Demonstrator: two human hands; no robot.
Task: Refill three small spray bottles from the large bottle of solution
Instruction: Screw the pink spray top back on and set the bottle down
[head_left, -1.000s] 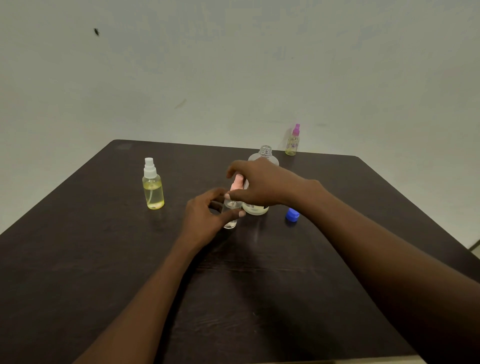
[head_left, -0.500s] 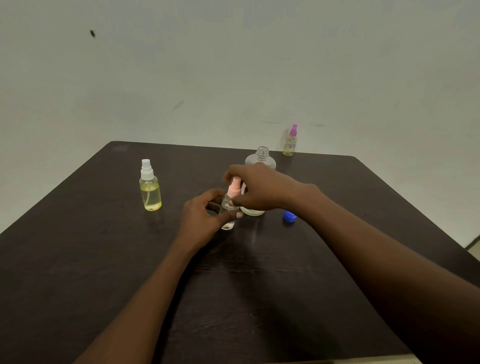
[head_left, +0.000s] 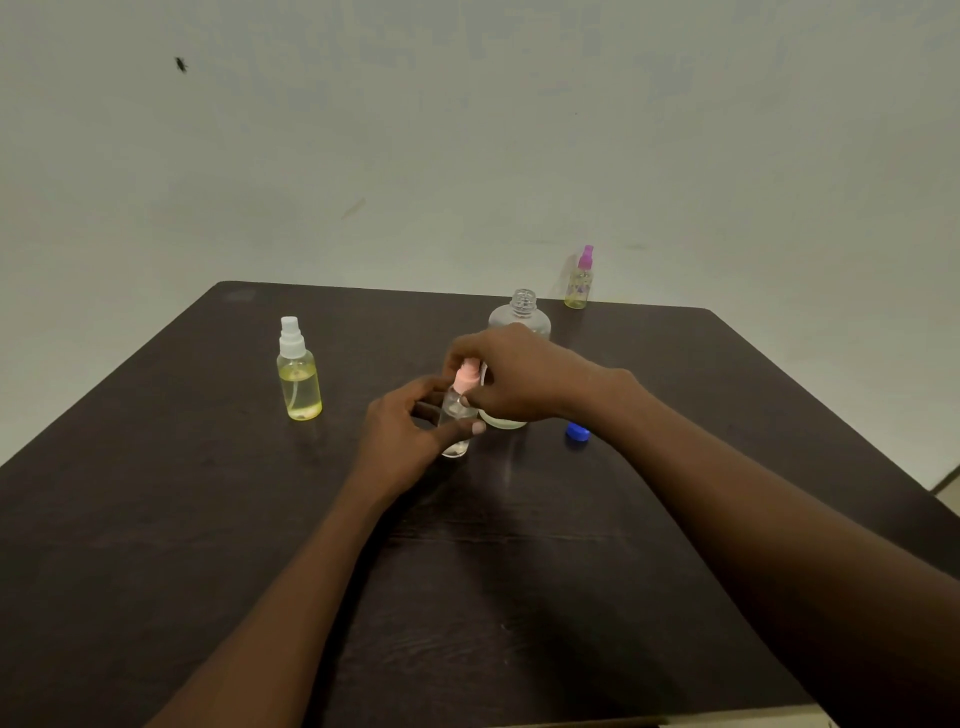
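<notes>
A small clear spray bottle (head_left: 457, 415) stands on the dark table (head_left: 208, 519) at the middle. My left hand (head_left: 410, 434) grips its body. My right hand (head_left: 511, 376) is closed around its pink spray top (head_left: 464, 376). Directly behind them stands the large clear bottle (head_left: 521, 314), uncapped, mostly hidden by my right hand. Its blue cap (head_left: 577, 432) lies on the table to the right. A white-topped spray bottle (head_left: 297, 371) with yellow liquid stands to the left. A purple-topped spray bottle (head_left: 581, 280) stands at the far edge.
A pale wall rises behind the table. The table's far edge runs just behind the purple-topped bottle, and its right edge slants down toward the lower right.
My right hand's fingers have shifted a little around the pink top while my left hand keeps holding the bottle. The bottles on the table have not moved.
</notes>
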